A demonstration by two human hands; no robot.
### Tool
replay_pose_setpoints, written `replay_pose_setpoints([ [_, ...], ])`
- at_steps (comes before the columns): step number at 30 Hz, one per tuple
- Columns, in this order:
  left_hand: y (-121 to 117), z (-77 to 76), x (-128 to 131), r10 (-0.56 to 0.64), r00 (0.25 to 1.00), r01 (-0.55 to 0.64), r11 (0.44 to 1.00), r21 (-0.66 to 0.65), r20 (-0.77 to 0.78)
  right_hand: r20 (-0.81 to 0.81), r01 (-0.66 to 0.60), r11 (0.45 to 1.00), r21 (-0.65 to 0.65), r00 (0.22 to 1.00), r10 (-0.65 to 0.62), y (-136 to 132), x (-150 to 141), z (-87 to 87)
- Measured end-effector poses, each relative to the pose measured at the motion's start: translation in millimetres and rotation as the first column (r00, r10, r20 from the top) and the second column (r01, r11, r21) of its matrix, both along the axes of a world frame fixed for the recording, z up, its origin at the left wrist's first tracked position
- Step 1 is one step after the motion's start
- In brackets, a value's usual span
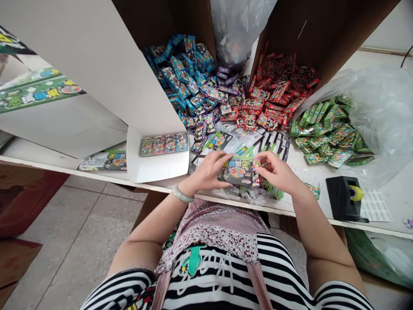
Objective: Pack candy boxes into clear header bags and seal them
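Note:
Near the table's front edge, my left hand (213,170) is closed around the left end of a dark printed packet (238,171) with colourful lettering. At the packet's right end, my right hand (274,170) pinches a small red candy box (256,171). How far that box sits inside the packet I cannot tell. Beneath and behind my hands lie more flat printed packets (219,140), some green and black, some striped. Just beyond them are loose purple boxes (209,122) and red boxes (271,120).
Blue boxes (180,73) spill from a carton at the back left. Green boxes (335,129) lie in a clear plastic bag on the right, behind a black tape dispenser (343,198). A filled pack (164,144) rests in a white open carton (155,168) at left.

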State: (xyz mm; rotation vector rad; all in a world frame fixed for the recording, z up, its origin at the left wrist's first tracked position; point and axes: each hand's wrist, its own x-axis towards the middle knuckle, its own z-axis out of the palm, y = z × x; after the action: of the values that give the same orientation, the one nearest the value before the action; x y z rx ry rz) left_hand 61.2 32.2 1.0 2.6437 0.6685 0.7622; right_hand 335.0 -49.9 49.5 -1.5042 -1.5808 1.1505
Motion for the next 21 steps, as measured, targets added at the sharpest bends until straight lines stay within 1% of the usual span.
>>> replay_pose_setpoints([
  [2,1,-0.4,-1,0.055,0.998,-0.055,0.998,-0.008,0.016,-0.031,0.128,0.988,0.089,0.992,-0.126,-1,-4,-1.9],
  [3,2,-0.2,-2,0.073,0.997,-0.073,0.997,-0.014,0.021,-0.022,0.166,0.975,0.145,0.986,-0.164,-3,-5,-3.0],
  [5,2,0.7,-2,0.090,0.996,-0.089,0.996,-0.026,0.026,0.051,0.153,0.955,0.252,0.984,-0.172,-7,-8,-5.2],
  [7,2,1.9,-1,0.106,0.994,-0.104,0.993,-0.060,0.028,0.123,0.098,0.947,0.306,0.982,-0.142,-9,-10,-7.4],
  [11,4,0.9,0,0.148,0.989,-0.145,0.979,-0.141,0.010,0.140,0.065,0.954,0.293,0.984,-0.110,-5,-9,-13.0],
  [13,6,-2.1,-3,0.154,0.988,-0.153,0.978,-0.141,-0.003,0.162,0.015,0.964,0.266,0.985,-0.061,1,-7,-15.7],
  [16,9,-7.4,-9,0.147,0.989,-0.149,0.981,-0.121,-0.026,0.177,-0.045,0.981,0.190,0.984,0.011,10,-7,-17.0],
  [21,9,-9.1,-15,0.155,0.988,-0.154,0.982,-0.111,-0.001,0.148,0.007,0.982,0.190,0.988,-0.036,22,-17,-11.6],
])
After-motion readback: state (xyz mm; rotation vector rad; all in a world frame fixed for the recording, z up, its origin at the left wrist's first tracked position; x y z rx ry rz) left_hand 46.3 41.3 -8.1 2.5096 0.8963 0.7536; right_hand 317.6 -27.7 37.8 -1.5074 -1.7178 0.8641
